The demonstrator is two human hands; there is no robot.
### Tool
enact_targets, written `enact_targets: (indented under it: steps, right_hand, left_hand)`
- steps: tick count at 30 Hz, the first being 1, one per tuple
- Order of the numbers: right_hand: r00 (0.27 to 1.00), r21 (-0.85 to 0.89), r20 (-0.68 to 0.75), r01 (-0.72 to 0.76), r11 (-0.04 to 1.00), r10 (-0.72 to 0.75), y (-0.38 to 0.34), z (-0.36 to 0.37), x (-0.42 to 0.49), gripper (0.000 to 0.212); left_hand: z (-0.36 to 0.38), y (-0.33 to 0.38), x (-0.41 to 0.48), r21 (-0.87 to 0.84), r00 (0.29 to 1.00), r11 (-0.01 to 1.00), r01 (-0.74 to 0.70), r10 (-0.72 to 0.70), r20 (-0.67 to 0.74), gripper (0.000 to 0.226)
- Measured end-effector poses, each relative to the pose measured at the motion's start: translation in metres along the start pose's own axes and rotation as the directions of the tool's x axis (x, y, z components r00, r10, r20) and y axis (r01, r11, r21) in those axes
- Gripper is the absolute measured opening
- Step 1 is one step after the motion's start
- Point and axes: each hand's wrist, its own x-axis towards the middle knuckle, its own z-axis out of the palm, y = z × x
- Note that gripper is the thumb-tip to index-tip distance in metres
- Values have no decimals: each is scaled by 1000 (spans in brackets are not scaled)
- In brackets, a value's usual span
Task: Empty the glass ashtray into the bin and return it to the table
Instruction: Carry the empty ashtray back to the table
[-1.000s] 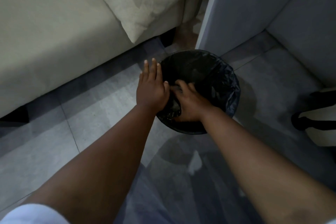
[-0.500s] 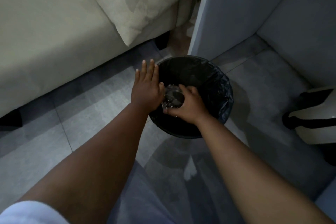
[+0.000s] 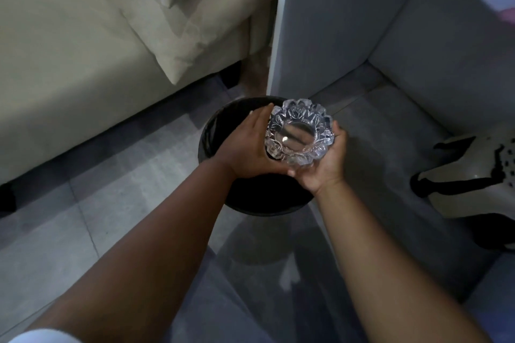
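Note:
The cut-glass ashtray [image 3: 298, 133] is upright, bowl facing up, held above the round black bin [image 3: 250, 203] on the floor. Its bowl looks bare. My right hand [image 3: 324, 164] cups it from below and the right side, palm up. Beside it, my left hand [image 3: 245, 145] lies flat against its left side, fingers straight and together. The bin has a black liner, and my hands and the ashtray hide much of its opening.
A cream sofa [image 3: 69, 64] with a cushion [image 3: 189, 17] stands at the left and back. A white partition [image 3: 320, 22] rises just behind the bin. A grey seat [image 3: 446, 50] and a black-and-white bag [image 3: 473, 175] are at the right. Grey tiled floor [image 3: 111, 189] lies at the left.
The ashtray was tipped down inside the bin; now it has been lifted out, turned bowl-up and raised above the rim. Both hands rose with it.

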Motion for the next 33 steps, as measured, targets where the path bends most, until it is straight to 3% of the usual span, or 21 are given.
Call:
enact_targets:
  steps: [3,6,9,11,13,15,18,20,22,24,27,31,33]
  right_hand:
    - [999,-29,-34,-12,1000,11,-9,-1,-8,91]
    - [993,-60,-115,0,998,-7,-21,20,-26,72]
    - [922,-219,-295,193,956,-253,-38,55,-53,41]
    - [823,-550,-318,244,799,-471,-56,82,-80,30]
    - [791,-791,-177,239,563,-585,-73,104,-111,35]
    - [811,-831,-65,278,482,-581,-95,142,-156,47]
    - [804,-896,181,372,241,-567,-140,192,-226,93]
    - [870,-905,218,350,243,-442,-177,216,-270,127]
    - [893,-927,227,321,196,-389,-217,232,-308,141]
    - [889,-950,202,281,139,-412,-255,237,-340,142]
    - [875,-963,83,193,187,-478,-308,229,-383,138]
    - [776,-987,68,143,70,-627,-368,188,-428,122]
    - [746,-994,23,88,63,-666,-394,163,-446,119]
  left_hand:
    - [1,13,1,-52,999,998,22,-25,-45,141]
    - [-14,35,-7,-62,996,995,79,-82,-46,138]
    - [-44,70,-24,-60,985,983,171,-173,-25,138]
    - [-73,101,-36,-47,979,978,202,-203,-12,138]
    - [-106,132,-44,-23,978,978,209,-209,4,139]
    - [-146,175,-50,-6,972,973,230,-230,39,139]
    - [-210,242,-55,22,974,976,217,-218,58,139]
    - [-249,288,-57,19,985,987,161,-161,54,138]
    - [-277,333,-52,6,997,998,58,-58,54,136]
    - [-291,376,-39,13,996,999,-29,28,88,135]
    - [-287,440,-8,76,986,994,-82,70,153,136]
    - [-239,515,42,90,958,980,-177,150,245,137]
    - [-208,545,62,101,933,966,-239,200,299,138]
